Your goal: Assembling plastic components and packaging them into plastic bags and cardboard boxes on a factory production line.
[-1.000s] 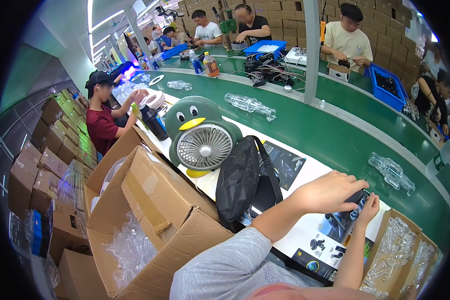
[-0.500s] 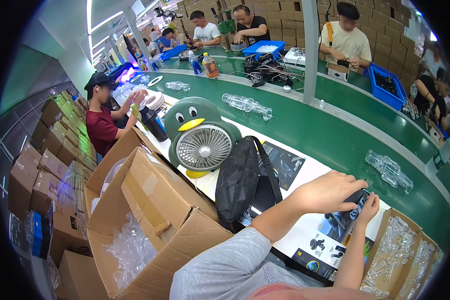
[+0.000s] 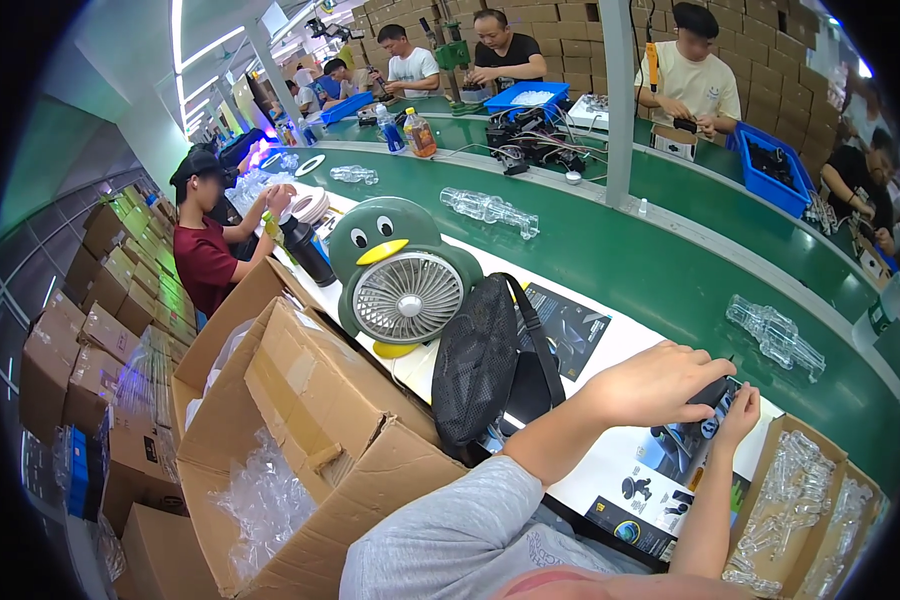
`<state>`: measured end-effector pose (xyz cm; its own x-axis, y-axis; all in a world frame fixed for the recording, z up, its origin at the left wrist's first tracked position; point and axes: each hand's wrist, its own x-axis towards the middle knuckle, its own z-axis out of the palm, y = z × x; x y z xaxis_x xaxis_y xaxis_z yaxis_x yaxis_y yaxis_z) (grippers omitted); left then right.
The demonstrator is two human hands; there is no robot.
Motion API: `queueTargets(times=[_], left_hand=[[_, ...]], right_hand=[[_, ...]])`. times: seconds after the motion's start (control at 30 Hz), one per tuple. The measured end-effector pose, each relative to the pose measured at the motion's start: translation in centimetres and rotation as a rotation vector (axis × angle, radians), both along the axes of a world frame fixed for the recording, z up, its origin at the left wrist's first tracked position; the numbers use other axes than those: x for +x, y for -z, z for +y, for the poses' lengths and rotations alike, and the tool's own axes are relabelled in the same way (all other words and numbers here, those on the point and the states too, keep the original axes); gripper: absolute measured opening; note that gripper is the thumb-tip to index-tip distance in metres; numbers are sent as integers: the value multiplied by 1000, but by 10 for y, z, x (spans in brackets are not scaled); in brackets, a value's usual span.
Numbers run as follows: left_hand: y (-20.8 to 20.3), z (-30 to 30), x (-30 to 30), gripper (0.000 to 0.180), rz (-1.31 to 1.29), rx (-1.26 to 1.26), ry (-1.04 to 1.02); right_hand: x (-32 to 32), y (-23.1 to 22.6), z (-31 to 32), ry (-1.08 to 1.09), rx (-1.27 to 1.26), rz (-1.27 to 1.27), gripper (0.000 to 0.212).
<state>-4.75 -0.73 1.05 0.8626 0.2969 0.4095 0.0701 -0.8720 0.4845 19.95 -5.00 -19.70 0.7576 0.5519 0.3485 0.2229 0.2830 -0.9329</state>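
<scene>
- I have the small dark part [image 3: 711, 393] between both hands at the right end of the white tabletop [image 3: 592, 472], over the printed card [image 3: 670, 455]. Mostly covered, so full shape unknown.
- Handling, my guess: light, stiff, probably moulded plastic. No sag visible. Could be smooth enough to skid under a loose pinch.
- Fragility: can't judge. I'd treat any thin edge as the weak spot and keep force on the body.
- Where to hold: I'd take it by its sides, thumb against the near face and fingertips over the far edge, the end toward the right hand left free.
- Left hand [image 3: 642, 387]: arched over the part from above. Thumb and index make a narrow gap with the part in it; I read that as a hold. The other fingers bend over the top, tips out of my sight.
- Right hand [image 3: 739, 414]: fingers bunched close together, tips up at the part's right side. Can't tell whether they pinch it or only rest against it.
- Around: clear plastic pieces [image 3: 792, 470] in a cardboard tray just beside the right forearm; one clear piece [image 3: 776, 336] on the green belt [image 3: 635, 300] beyond the hands.
</scene>
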Motion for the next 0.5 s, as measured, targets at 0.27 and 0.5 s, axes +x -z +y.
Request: queueTargets(times=[0.27, 0.5], left_hand=[[-3, 2, 0, 50, 52, -57, 9], [-4, 0, 1, 48, 37, -33, 9]], right_hand=[[-4, -8, -3, 12, -3, 3, 28], [-1, -4, -2, 16, -49, 3, 26]])
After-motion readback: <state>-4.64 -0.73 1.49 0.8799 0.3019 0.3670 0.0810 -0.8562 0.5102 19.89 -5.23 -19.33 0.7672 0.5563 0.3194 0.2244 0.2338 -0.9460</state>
